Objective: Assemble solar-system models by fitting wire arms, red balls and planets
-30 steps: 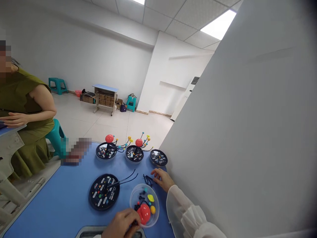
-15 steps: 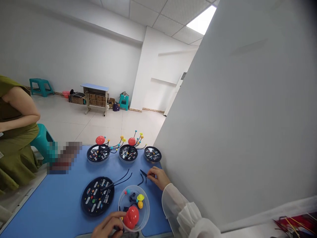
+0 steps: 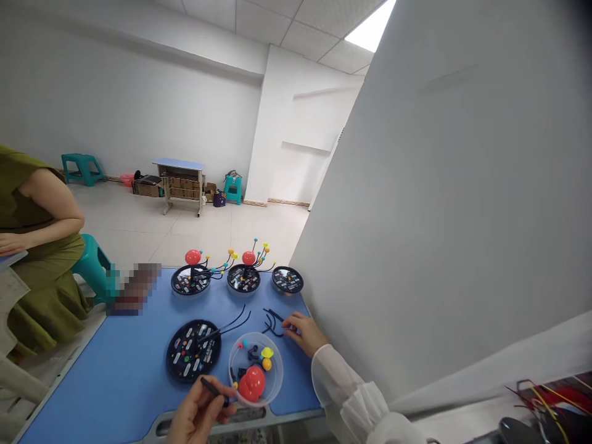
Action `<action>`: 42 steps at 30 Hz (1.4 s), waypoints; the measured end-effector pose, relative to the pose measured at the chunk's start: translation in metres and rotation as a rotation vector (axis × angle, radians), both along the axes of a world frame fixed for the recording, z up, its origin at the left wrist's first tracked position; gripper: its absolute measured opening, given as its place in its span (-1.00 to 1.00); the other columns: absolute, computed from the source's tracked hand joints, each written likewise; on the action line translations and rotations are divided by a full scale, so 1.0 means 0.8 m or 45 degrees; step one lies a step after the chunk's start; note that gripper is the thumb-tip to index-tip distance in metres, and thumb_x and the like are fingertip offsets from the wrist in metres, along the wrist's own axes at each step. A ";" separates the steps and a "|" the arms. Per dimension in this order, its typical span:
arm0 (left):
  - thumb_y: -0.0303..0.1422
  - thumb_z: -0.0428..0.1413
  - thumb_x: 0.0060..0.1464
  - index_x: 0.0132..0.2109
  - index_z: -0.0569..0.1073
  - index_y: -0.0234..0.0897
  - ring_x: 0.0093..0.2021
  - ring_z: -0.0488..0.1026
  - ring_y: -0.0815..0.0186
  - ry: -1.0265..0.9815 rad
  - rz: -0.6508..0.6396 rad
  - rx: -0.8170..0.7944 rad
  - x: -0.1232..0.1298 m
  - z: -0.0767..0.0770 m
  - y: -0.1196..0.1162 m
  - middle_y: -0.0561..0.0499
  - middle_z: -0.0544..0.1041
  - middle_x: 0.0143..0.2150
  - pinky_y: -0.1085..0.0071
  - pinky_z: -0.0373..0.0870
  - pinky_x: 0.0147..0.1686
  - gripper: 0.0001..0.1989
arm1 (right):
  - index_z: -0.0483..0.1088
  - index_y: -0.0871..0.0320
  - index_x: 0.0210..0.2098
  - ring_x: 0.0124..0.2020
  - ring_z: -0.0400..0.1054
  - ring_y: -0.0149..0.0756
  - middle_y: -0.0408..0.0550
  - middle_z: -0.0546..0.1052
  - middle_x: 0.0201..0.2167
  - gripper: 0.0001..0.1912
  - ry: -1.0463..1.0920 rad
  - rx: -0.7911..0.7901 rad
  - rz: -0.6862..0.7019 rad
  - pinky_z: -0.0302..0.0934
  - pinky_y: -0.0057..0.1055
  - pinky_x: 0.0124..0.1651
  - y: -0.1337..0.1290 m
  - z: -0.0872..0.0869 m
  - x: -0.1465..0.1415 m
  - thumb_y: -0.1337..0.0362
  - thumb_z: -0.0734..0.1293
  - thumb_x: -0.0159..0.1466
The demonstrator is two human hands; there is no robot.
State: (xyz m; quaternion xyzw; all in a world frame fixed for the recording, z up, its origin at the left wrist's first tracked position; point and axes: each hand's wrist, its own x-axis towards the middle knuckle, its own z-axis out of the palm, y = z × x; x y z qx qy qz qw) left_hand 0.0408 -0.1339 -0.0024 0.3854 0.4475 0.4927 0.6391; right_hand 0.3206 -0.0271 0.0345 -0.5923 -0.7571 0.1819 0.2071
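Note:
My left hand (image 3: 197,412) is closed around a short black plastic rod (image 3: 214,391), held at the left rim of a clear round tub (image 3: 280,385). Inside the tub are red ball halves (image 3: 252,383), a yellow ringed piece (image 3: 267,352), an orange ball (image 3: 267,364) and small black parts. To the right, the fingers of my right hand (image 3: 305,333) pinch the end of a thin black rod (image 3: 276,315), above thin curved black rods (image 3: 269,325) on the table. A round black printed base (image 3: 194,351) with long curved rods stands left of the tub.
Two planet models with red balls (image 3: 193,257) (image 3: 248,258) and another black base (image 3: 287,280) line the blue table's (image 3: 115,364) far edge. A grey partition (image 3: 416,216) rises at the right. A person in green (image 3: 41,246) sits at the left.
My left hand has drawn back from the tub's parts and now shows a black rod. Near my right fingers, more curved rods lie on the table. The view has shifted slightly.

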 end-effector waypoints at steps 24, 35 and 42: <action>-0.06 0.07 0.09 0.08 0.13 -0.21 -0.55 0.33 0.40 0.081 -0.002 0.239 0.022 0.061 -0.053 0.10 0.44 -0.48 0.48 0.29 -0.47 -0.49 | 0.49 0.14 -0.23 -0.67 0.23 -0.48 -0.15 0.48 -0.53 -0.59 1.760 -0.064 -0.400 0.15 -0.51 -0.57 -0.194 0.035 -0.136 -0.02 0.44 0.06; 0.00 0.13 0.00 -0.21 0.40 -0.24 -0.61 0.23 0.43 0.306 0.143 0.254 0.007 0.047 -0.064 0.13 0.39 -0.58 0.54 0.19 -0.57 -0.61 | 0.54 0.14 -0.29 -0.59 0.35 -0.35 -0.01 0.57 -0.44 -0.63 1.757 -0.149 -0.336 0.30 -0.38 -0.44 -0.224 0.023 -0.140 0.00 0.46 0.03; 0.05 0.19 -0.12 -0.27 0.45 -0.29 -0.76 0.14 0.51 0.127 -0.032 0.076 0.002 0.030 -0.065 0.16 0.34 -0.75 0.59 0.10 -0.72 -0.53 | 0.55 0.15 -0.48 -0.56 0.33 -0.38 -0.10 0.51 -0.53 -0.68 1.746 -0.051 -0.619 0.26 -0.49 -0.47 -0.222 0.013 -0.138 0.01 0.50 -0.04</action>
